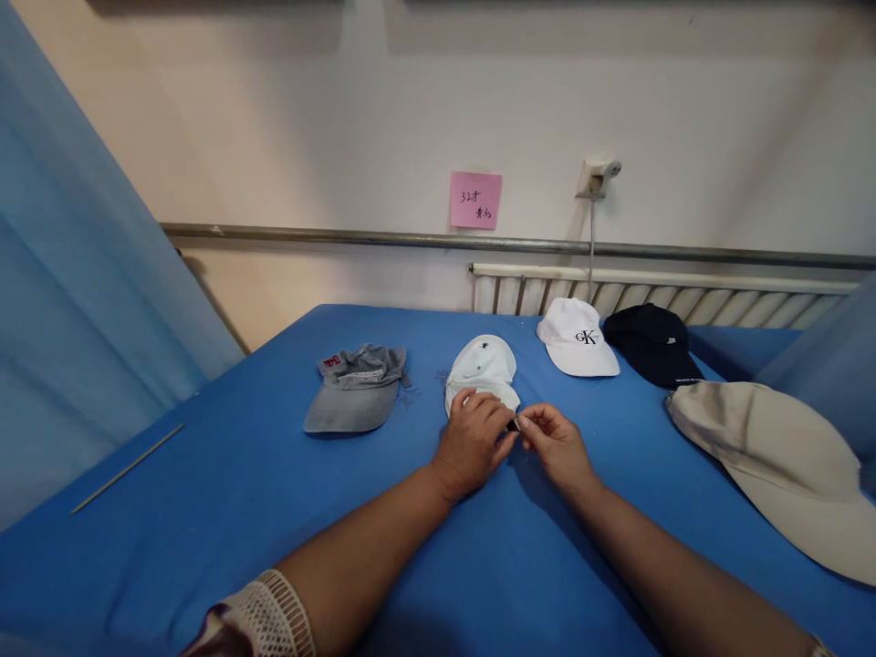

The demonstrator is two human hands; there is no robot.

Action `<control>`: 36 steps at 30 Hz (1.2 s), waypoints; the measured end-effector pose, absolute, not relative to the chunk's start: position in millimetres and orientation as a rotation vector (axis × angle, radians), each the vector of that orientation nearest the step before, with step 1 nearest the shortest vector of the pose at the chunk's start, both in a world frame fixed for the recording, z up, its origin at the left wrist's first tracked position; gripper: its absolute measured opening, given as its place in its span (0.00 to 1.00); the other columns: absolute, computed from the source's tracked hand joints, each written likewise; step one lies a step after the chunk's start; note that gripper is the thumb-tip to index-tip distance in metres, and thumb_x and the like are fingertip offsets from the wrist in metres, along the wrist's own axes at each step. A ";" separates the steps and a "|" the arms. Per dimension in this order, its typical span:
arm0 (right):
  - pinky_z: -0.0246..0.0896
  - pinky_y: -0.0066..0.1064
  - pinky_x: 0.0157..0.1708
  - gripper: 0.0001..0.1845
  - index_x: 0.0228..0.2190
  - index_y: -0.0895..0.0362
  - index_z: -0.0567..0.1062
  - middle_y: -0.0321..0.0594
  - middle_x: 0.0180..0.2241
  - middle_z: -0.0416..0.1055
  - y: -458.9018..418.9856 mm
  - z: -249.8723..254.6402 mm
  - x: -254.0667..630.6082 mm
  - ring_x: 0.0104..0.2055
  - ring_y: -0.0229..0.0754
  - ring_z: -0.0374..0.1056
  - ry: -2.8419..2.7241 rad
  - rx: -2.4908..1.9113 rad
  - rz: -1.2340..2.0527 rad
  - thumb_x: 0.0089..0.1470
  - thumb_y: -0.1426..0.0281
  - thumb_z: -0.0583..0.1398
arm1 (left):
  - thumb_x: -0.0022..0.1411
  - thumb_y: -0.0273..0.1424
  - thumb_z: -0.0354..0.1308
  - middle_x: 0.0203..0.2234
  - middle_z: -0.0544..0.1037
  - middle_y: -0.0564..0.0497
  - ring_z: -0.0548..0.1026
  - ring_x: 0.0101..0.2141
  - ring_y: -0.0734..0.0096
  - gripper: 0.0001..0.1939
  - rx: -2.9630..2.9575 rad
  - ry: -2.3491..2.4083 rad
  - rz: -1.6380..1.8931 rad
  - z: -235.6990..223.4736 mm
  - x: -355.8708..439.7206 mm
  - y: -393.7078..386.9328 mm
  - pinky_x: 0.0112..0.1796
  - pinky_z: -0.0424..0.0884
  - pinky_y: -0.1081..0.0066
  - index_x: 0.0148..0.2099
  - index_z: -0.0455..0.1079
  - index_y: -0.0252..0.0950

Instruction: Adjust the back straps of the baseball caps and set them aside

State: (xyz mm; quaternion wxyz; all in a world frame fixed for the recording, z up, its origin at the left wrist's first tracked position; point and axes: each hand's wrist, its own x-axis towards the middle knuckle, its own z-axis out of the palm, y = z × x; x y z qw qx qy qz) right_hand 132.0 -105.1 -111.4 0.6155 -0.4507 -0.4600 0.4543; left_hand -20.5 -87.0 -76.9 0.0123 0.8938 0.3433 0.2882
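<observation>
A pale mint-white baseball cap [483,361] with a small dark logo lies on the blue-covered surface, folded in on itself. My left hand [474,444] is closed over its near edge, with the fingers on the fabric and the thumb toward the right. Beside it, my right hand [557,447] pinches a small dark piece [513,425] at the cap's near right side. That piece looks like the end of a strap, though the fingers hide most of it. Both hands almost meet there.
A grey cap [356,388] lies to the left, and a thin stick [128,468] farther left. At right are a white cap [578,338], a black cap [650,342] and a large beige cap [787,456]. Behind run a metal rail [383,239] and a radiator [657,294].
</observation>
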 end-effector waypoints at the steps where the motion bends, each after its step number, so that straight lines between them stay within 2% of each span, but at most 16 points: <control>1: 0.54 0.28 0.22 0.17 0.25 0.55 0.71 0.31 0.21 0.65 -105.0 -111.3 132.1 0.20 0.33 0.58 -1.052 -1.037 1.044 0.43 0.55 0.66 | 0.62 0.33 0.54 0.41 0.75 0.47 0.68 0.48 0.61 0.08 2.796 1.078 0.893 -76.1 -20.5 -87.2 0.56 0.52 0.55 0.43 0.69 0.39; 6: 0.54 0.28 0.23 0.17 0.27 0.55 0.71 0.31 0.18 0.64 -106.1 -106.6 137.4 0.21 0.34 0.58 -0.987 -1.050 0.999 0.44 0.55 0.66 | 0.62 0.31 0.54 0.38 0.76 0.48 0.68 0.46 0.61 0.07 2.829 1.172 0.901 -73.1 -21.9 -85.8 0.56 0.52 0.54 0.43 0.70 0.40; 11: 0.54 0.27 0.23 0.16 0.28 0.56 0.71 0.30 0.18 0.65 -106.2 -103.1 145.2 0.21 0.33 0.58 -0.936 -1.045 0.999 0.45 0.57 0.66 | 0.64 0.30 0.53 0.38 0.75 0.48 0.70 0.42 0.62 0.08 2.829 1.224 0.883 -75.6 -25.0 -82.4 0.49 0.60 0.57 0.45 0.70 0.40; 16: 0.54 0.25 0.23 0.17 0.27 0.57 0.72 0.30 0.18 0.67 -102.1 -109.8 145.4 0.20 0.32 0.59 -0.844 -1.047 1.095 0.44 0.56 0.67 | 0.61 0.29 0.56 0.39 0.76 0.48 0.72 0.42 0.63 0.11 2.749 1.192 0.963 -80.2 -28.3 -78.6 0.49 0.62 0.59 0.48 0.68 0.39; 20: 0.58 0.25 0.24 0.18 0.30 0.57 0.73 0.38 0.30 0.76 -103.5 -110.2 139.8 0.24 0.34 0.68 -0.670 -1.023 1.385 0.42 0.58 0.69 | 0.60 0.30 0.57 0.36 0.77 0.50 0.73 0.39 0.65 0.08 2.547 1.252 1.068 -82.7 -31.6 -73.5 0.43 0.65 0.64 0.43 0.69 0.38; 23: 0.61 0.25 0.26 0.18 0.34 0.57 0.73 0.41 0.36 0.77 -107.3 -105.4 136.6 0.29 0.37 0.72 -0.588 -0.928 1.572 0.42 0.64 0.70 | 0.58 0.29 0.59 0.33 0.77 0.52 0.74 0.35 0.68 0.08 2.387 1.285 1.154 -83.8 -32.7 -71.3 0.39 0.67 0.67 0.42 0.70 0.38; 30: 0.63 0.23 0.27 0.16 0.35 0.57 0.74 0.38 0.32 0.77 -103.7 -104.5 144.3 0.31 0.36 0.73 -0.437 -0.731 1.665 0.42 0.73 0.70 | 0.57 0.31 0.59 0.31 0.76 0.52 0.73 0.32 0.70 0.06 2.301 1.236 1.188 -84.0 -30.5 -72.7 0.36 0.67 0.70 0.39 0.71 0.37; 34: 0.64 0.25 0.27 0.16 0.34 0.58 0.74 0.40 0.31 0.77 -100.4 -108.0 145.1 0.34 0.39 0.73 -0.421 -0.683 1.723 0.41 0.72 0.70 | 0.58 0.31 0.59 0.31 0.76 0.52 0.73 0.32 0.70 0.06 2.337 1.201 1.202 -80.5 -28.7 -75.1 0.36 0.67 0.70 0.39 0.71 0.37; 36: 0.63 0.25 0.26 0.17 0.35 0.57 0.74 0.38 0.31 0.76 -99.9 -107.9 144.3 0.31 0.37 0.72 -0.426 -0.691 1.683 0.41 0.73 0.70 | 0.59 0.31 0.59 0.32 0.76 0.51 0.73 0.34 0.69 0.06 2.417 1.180 1.173 -78.0 -28.8 -76.5 0.38 0.67 0.68 0.40 0.71 0.37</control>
